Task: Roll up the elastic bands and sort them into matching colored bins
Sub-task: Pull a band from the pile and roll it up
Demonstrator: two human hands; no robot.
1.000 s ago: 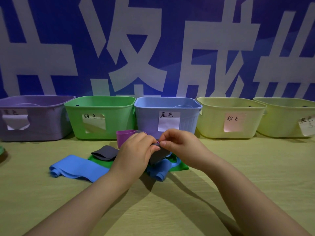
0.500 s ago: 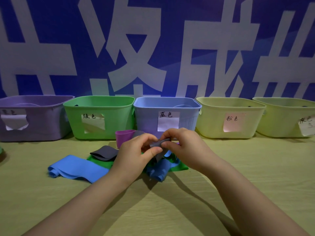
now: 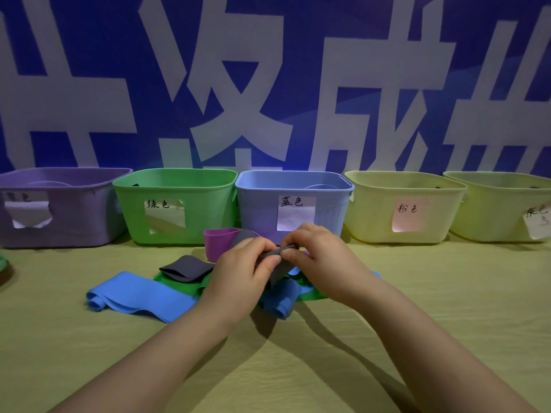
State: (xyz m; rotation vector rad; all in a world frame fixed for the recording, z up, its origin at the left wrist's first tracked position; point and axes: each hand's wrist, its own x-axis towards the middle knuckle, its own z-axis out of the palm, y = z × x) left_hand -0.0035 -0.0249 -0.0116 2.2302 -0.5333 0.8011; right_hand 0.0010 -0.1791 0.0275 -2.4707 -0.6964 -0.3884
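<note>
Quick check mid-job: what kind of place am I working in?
Likely a staged sorting station rather than a home: a row of labelled bins on a wooden table, with a blue banner of white characters behind.

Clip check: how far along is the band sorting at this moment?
Done: nothing confirmable; the bins hide their insides from this angle. In hand: the left hand and right hand pinch a grey band between them, apparently mid-roll. Left: a long blue band, a second blue band, a second grey band, a purple band and a green band sit on the table, unsorted.
</note>
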